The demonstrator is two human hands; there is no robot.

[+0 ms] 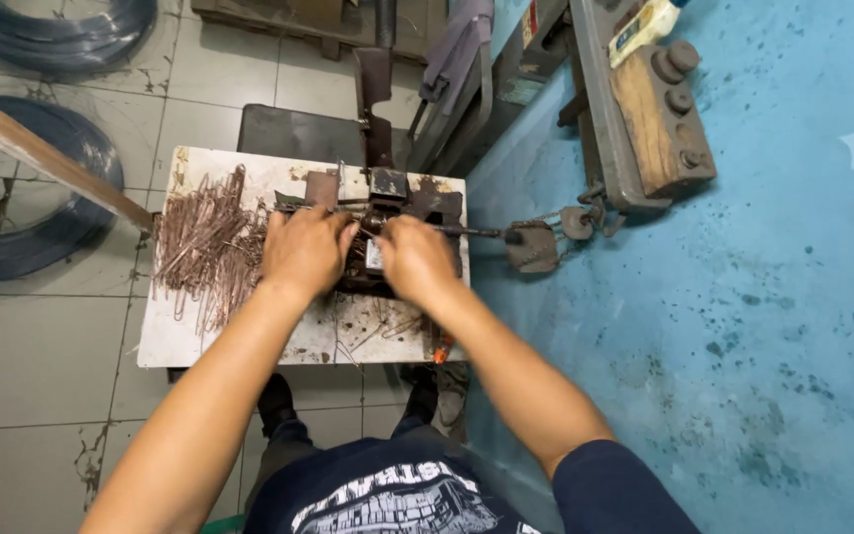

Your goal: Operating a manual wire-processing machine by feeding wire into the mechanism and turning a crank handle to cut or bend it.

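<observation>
My left hand (303,249) and my right hand (415,259) are both curled over a rusty metal bending jig (387,190) bolted on a small white worktable (180,341). Their fingers close around thin wire at the jig; the wire itself is mostly hidden under the hands. A dark metal lever rod (471,232) sticks out rightwards from the jig. A heap of bent rusty wire pieces (205,247) lies just left of my left hand.
Coils of dark wire (42,213) lie on the tiled floor at left. A wooden bar (42,153) crosses the upper left. At right a metal machine frame with a wooden block (659,119) stands on blue floor. Hanging weights (536,245) sit beside the table.
</observation>
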